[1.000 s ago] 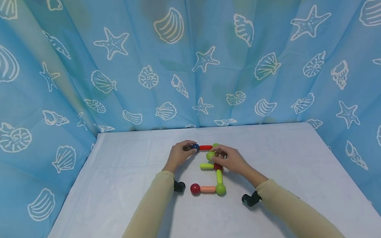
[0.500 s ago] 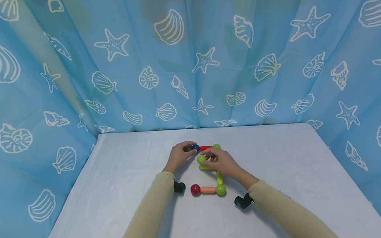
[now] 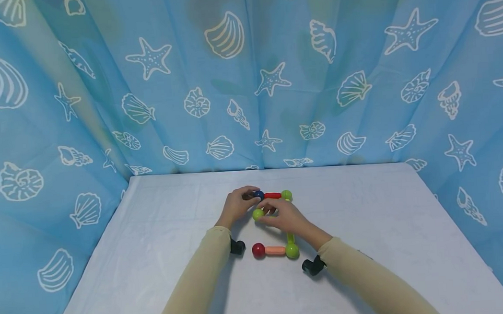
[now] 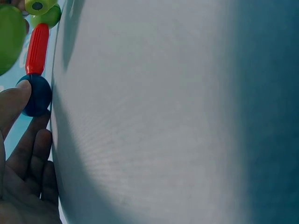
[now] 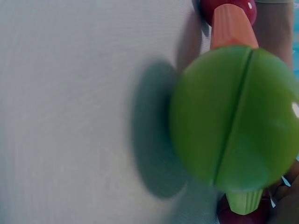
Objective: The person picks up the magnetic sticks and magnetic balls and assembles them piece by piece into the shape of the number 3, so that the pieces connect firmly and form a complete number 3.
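Note:
With thumb and fingers my left hand (image 3: 236,206) pinches a blue ball (image 3: 259,195) at the far end of a ball-and-stick toy. From it a red stick (image 3: 273,195) runs right to a green ball (image 3: 286,194). My right hand (image 3: 285,217) pinches another green ball (image 3: 258,214), just nearer than the blue one. That hand hides the toy's middle; whether the held ball touches a stick I cannot tell. Nearer lie a green stick (image 3: 291,237), a green corner ball (image 3: 292,250), a salmon stick (image 3: 275,250) and a red ball (image 3: 259,250). The right wrist view shows a dark red ball (image 5: 231,215).
A white cloth covers the table (image 3: 154,268). Behind it hangs a blue curtain (image 3: 247,90) with white shells and starfish. Black cameras (image 3: 313,266) protrude below both wrists, the right one close to the green corner ball.
My right hand has moved left and slightly nearer with the green ball, from above the middle red ball and over the short green stick. My left hand stays on the blue ball.

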